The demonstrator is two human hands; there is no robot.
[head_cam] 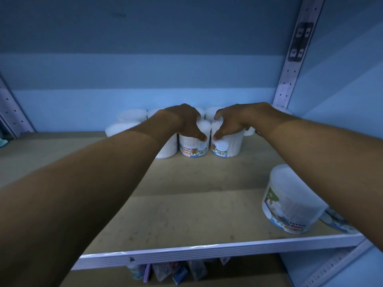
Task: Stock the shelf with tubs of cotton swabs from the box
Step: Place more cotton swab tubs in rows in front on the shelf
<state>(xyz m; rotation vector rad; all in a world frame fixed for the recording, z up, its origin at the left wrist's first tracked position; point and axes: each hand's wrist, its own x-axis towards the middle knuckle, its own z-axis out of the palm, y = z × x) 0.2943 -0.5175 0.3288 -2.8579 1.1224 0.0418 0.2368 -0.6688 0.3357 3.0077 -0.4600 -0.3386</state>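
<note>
Both my arms reach deep into the shelf (186, 208). My left hand (182, 121) grips the top of a clear tub of cotton swabs (193, 147) with a "Cotton Buds" label. My right hand (232, 121) grips the top of a second tub (227, 147) right beside it, the two tubs nearly touching. Both tubs stand upright on the shelf board. Several more white-topped tubs (130, 116) stand behind and to the left, against the back wall. Another tub (290, 199) stands near the front right edge, partly hidden by my right forearm. The box is out of view.
A perforated metal upright (290, 75) rises at the right, another at the far left (10, 112). The shelf's white front rail (207, 249) runs across the bottom. Small packaged goods (176, 270) hang or stand on the level below. The blue back wall closes the shelf.
</note>
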